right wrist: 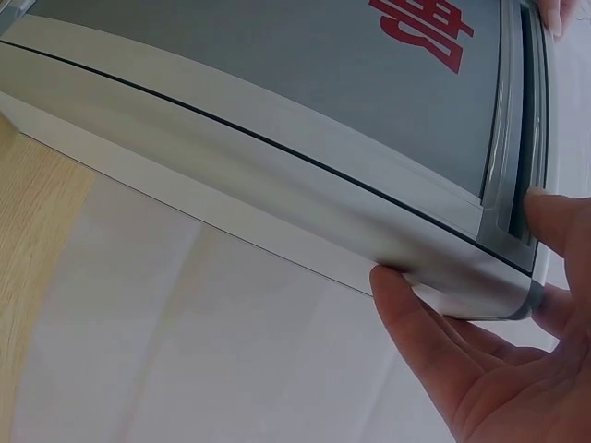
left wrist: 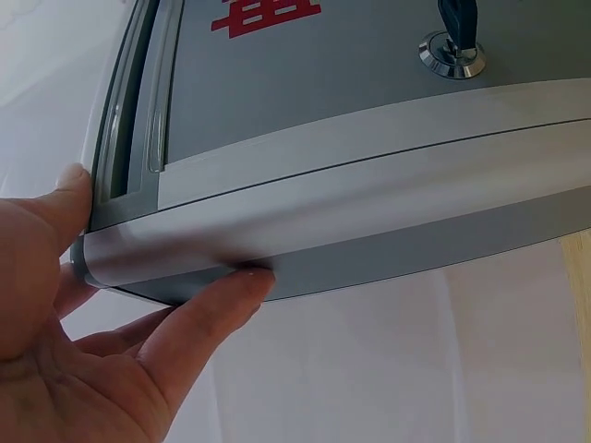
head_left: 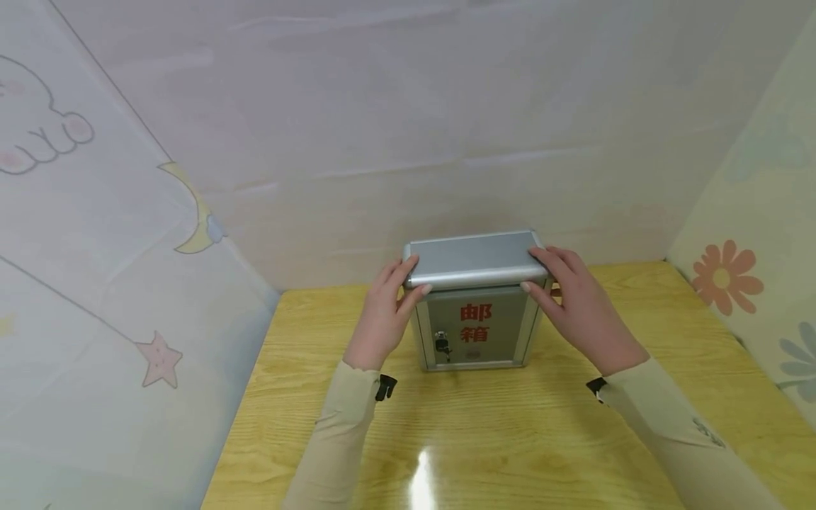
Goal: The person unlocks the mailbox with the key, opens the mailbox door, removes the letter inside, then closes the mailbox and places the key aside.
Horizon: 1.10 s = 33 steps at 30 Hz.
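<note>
A silver-grey metal mailbox (head_left: 474, 301) with red characters stands upright on the wooden table, its front towards me. My left hand (head_left: 382, 308) holds its upper left corner, thumb at the front edge below the lid (head_left: 472, 258) and fingers at the side and top. At the upper right corner my right hand (head_left: 576, 304) grips the same way. In the left wrist view a fingertip presses the mailbox's side (left wrist: 369, 235); the right wrist view shows fingers along the opposite side (right wrist: 231, 180). A small lock (head_left: 441, 343) with a black-headed key sits on the front's left part.
The yellow wood-grain table (head_left: 306, 425) runs under the mailbox, with a glare spot near its front. A pale cloth wall (head_left: 408, 127) rises close behind. Printed cloth walls stand at the left, with a pink star (head_left: 159, 360), and at the right, with a flower (head_left: 727, 276).
</note>
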Each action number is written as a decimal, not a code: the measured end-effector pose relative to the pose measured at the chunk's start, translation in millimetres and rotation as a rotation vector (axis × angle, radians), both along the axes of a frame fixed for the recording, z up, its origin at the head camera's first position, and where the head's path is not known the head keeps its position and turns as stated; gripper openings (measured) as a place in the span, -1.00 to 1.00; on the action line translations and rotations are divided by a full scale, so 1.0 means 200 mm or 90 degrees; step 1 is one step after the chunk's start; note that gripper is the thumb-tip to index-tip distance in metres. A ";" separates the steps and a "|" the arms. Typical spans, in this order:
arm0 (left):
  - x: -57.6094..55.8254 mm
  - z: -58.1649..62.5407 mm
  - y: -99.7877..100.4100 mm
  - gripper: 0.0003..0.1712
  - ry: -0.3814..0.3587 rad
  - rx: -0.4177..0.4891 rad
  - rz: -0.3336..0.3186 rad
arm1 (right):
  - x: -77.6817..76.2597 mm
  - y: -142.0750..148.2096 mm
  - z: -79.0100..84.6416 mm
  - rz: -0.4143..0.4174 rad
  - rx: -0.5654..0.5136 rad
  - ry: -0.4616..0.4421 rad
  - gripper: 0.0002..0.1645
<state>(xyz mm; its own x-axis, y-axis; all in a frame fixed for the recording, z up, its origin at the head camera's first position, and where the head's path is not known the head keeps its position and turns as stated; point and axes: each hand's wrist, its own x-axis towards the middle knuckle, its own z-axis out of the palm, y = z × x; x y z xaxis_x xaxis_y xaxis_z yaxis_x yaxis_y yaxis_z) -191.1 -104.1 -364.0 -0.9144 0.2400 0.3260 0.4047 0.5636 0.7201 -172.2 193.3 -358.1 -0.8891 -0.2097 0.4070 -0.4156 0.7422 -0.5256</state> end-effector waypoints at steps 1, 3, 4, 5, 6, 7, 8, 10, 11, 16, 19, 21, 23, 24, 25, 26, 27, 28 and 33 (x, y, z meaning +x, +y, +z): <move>0.00 0.00 0.00 -0.30 -0.001 0.003 -0.002 | 0.00 0.00 0.00 0.000 0.000 0.000 -0.30; 0.00 0.00 -0.01 -0.31 -0.004 0.014 -0.009 | 0.00 0.00 0.00 0.000 -0.001 -0.002 -0.30; 0.00 0.00 -0.01 -0.32 -0.006 0.020 -0.014 | 0.00 0.00 0.00 0.000 -0.001 -0.003 -0.30; -0.01 -0.01 -0.02 -0.33 -0.006 0.027 -0.020 | 0.00 0.00 0.00 0.001 -0.001 -0.004 -0.30; -0.01 -0.01 -0.03 -0.34 -0.006 0.034 -0.026 | 0.00 0.00 -0.01 0.001 -0.002 -0.005 -0.30; -0.02 -0.01 -0.04 -0.35 -0.002 0.040 -0.033 | 0.00 0.00 -0.01 0.001 -0.004 -0.005 -0.30; -0.03 -0.02 -0.04 -0.36 0.002 0.045 -0.039 | -0.01 0.00 -0.01 0.001 -0.005 -0.004 -0.30; -0.05 -0.03 -0.06 -0.38 0.012 0.049 -0.049 | -0.01 0.00 -0.02 0.002 -0.007 -0.002 -0.31; -0.07 -0.03 -0.06 -0.38 0.018 0.049 -0.054 | -0.01 0.00 -0.02 0.002 -0.008 -0.002 -0.31; -0.13 -0.04 -0.07 -0.37 0.033 0.045 -0.058 | -0.02 0.00 -0.03 0.000 -0.007 -0.002 -0.30; -0.16 -0.05 -0.06 -0.36 0.031 0.054 -0.058 | -0.02 -0.01 -0.03 0.001 -0.012 -0.003 -0.30; -0.17 -0.05 -0.06 -0.37 0.030 0.065 -0.058 | -0.02 -0.01 -0.04 0.002 -0.016 -0.002 -0.31; -0.18 -0.05 -0.06 -0.39 0.033 0.073 -0.059 | -0.02 -0.01 -0.04 0.001 -0.017 -0.001 -0.31; -0.18 -0.06 -0.06 -0.39 0.034 0.076 -0.059 | -0.02 -0.01 -0.04 0.002 -0.018 0.000 -0.31; -0.18 -0.06 -0.05 -0.41 0.036 0.078 -0.058 | -0.02 -0.01 -0.04 0.002 -0.019 0.001 -0.31; -0.18 -0.06 -0.05 -0.42 0.039 0.081 -0.058 | -0.02 -0.01 -0.04 0.000 -0.019 0.002 -0.30; -0.18 -0.06 -0.05 -0.42 0.040 0.082 -0.055 | -0.02 -0.01 -0.04 0.002 -0.021 0.004 -0.30; -0.19 -0.07 -0.05 -0.43 0.043 0.084 -0.053 | -0.02 -0.01 -0.04 0.001 -0.023 0.006 -0.30; -0.19 -0.07 -0.04 -0.47 0.055 0.100 -0.047 | 0.00 -0.01 -0.06 -0.003 -0.040 0.018 -0.28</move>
